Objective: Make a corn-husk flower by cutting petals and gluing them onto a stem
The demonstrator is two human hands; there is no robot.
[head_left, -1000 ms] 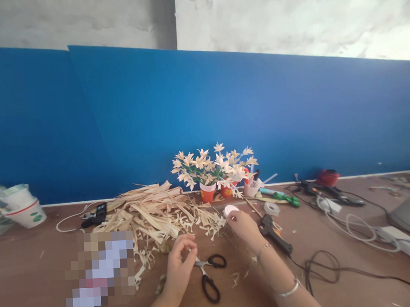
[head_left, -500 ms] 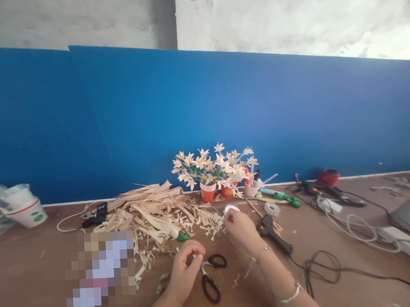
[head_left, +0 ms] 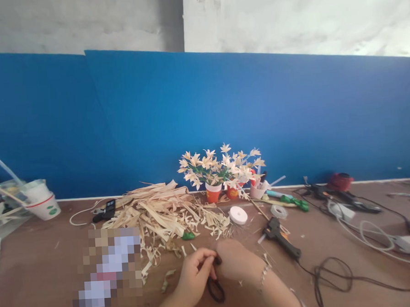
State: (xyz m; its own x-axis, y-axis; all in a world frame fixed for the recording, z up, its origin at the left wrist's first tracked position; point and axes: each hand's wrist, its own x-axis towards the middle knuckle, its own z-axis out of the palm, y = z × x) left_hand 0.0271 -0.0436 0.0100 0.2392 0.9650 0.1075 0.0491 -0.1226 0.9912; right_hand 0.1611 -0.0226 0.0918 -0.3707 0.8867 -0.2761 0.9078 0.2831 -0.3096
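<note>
My left hand is held low over the table with its thumb and forefinger pinched together. What sits between those fingertips is too small to make out. My right hand meets the left fingertips from the right, blurred, with its fingers mostly hidden. Under both hands lies a pair of scissors; one black handle loop shows plainly and the rest is largely covered. Behind the hands spreads a pile of pale, dry husk strips. A white ribbon roll lies beyond my right hand.
Pale flowers stand in red cups by the blue partition. Right of my hands lie a glue gun, its cord, and a clear tape roll. A paper cup is far left; a pixelated patch covers something nearer.
My right hand has come back from beside the white roll to meet my left fingertips, now covering part of the scissors. The whole view has shifted slightly.
</note>
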